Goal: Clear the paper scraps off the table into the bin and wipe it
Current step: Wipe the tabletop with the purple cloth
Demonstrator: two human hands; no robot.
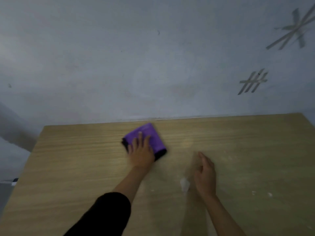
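Nearest, a white paper scrap point(185, 183) lying just left of the right hand point(205, 176), which is blurred, its fingers loosely straight and apparently empty. Smaller flecks point(270, 194) well off to the right on the table point(68, 167), no bin in view, so likely to scatter onto the floor if swept blind. Farther out, left hand point(141, 150) pressed flat, fingers spread, on the purple cloth point(157, 142) near the wall edge; risks dragging uncleared scraps about if wiped across them first.

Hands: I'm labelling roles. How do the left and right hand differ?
The left hand lies flat, pressing the cloth; the right hand stands on edge beside a scrap, holding nothing. The right hand is more blurred than the left hand. Both keep fingers fairly straight, over the table.
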